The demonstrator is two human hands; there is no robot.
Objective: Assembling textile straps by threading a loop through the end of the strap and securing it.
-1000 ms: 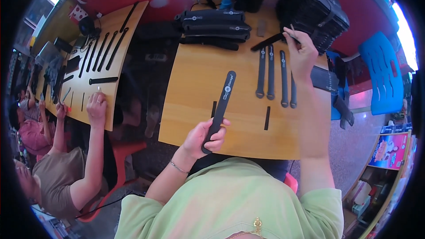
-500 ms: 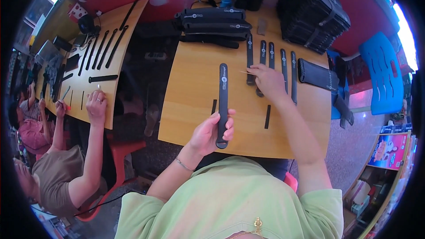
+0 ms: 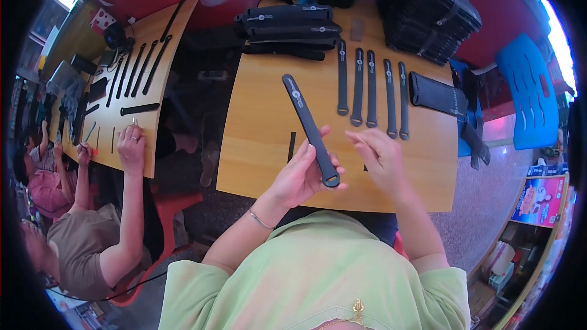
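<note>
My left hand (image 3: 298, 178) is closed around the lower part of a black strap (image 3: 304, 116) with a white print and a slotted, rounded end. The strap tilts, its printed end up and to the left, its slotted end by my fingertips. To the right of it, my right hand (image 3: 380, 157) pinches a thin, pale stick (image 3: 359, 139), mostly hidden by the fingers. Beyond that hand several similar black straps lie in a row, one of them the leftmost strap (image 3: 342, 82). A narrow black strip (image 3: 291, 146) lies beside my left hand; another is mostly covered by my right hand.
Stacked black straps (image 3: 290, 30) lie at the wooden table's (image 3: 244, 146) back left. A pile of black cases (image 3: 428, 15) stands back right, with a flat black case (image 3: 437, 95) nearer. At the left, another person's hand (image 3: 132, 146) works over a second table (image 3: 160, 79).
My right hand has drawn back from the strap row toward me, close to my left hand. The held strap has turned from nearly upright to leaning left, with its slotted end shifted right.
</note>
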